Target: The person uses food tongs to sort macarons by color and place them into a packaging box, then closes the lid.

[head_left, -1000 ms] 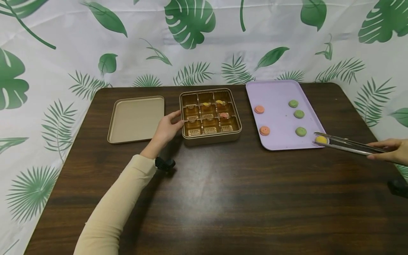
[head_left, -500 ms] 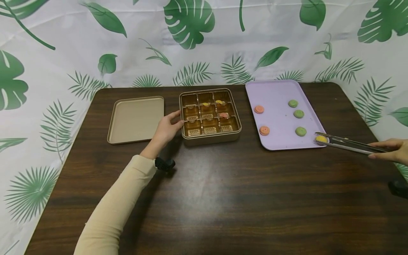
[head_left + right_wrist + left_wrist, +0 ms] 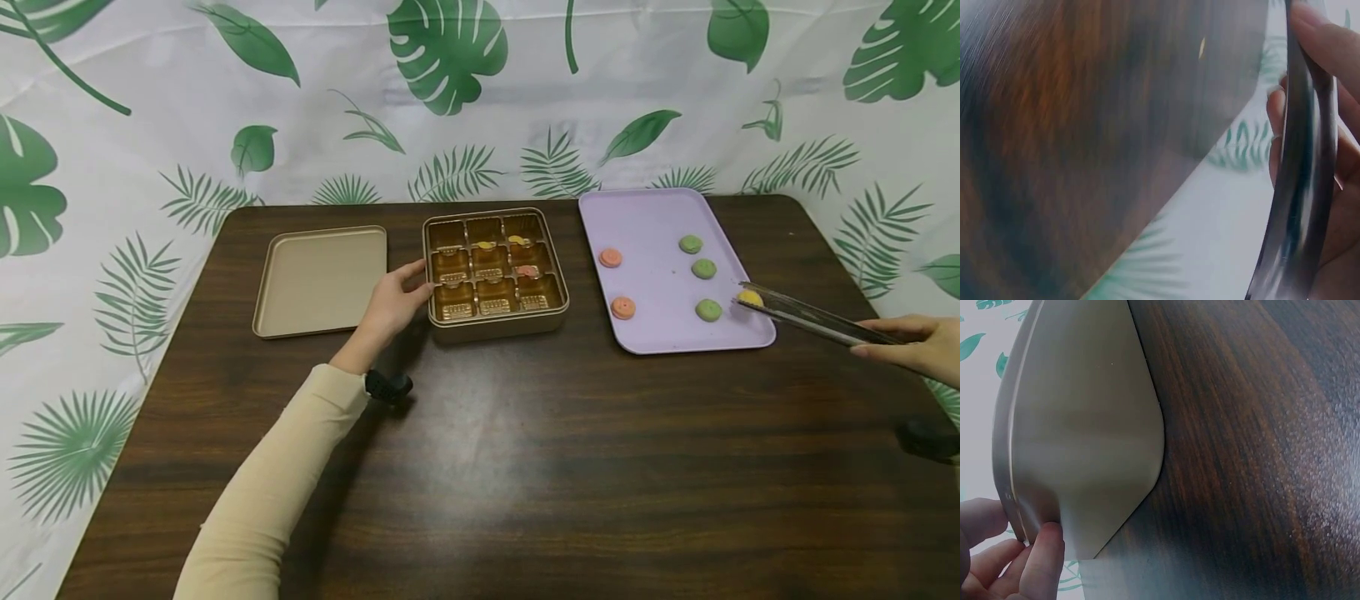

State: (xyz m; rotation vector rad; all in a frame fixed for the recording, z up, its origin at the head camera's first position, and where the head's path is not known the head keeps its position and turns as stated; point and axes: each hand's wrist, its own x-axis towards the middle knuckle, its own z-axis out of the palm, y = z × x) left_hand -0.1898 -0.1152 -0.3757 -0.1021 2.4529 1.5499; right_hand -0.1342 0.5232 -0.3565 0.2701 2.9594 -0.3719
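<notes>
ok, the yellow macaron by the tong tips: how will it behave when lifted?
Probably light: the macaron looks small and baked. Could slip or twist, since its edge is rounded and the tongs look like smooth metal. Perhaps fragile too: specks on the tray might be crumbs.

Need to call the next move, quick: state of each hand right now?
Left hand: open, fingertips touching the gold box at its left side.
Right hand: holding the metal tongs, their tips around the yellow macaron.
</notes>
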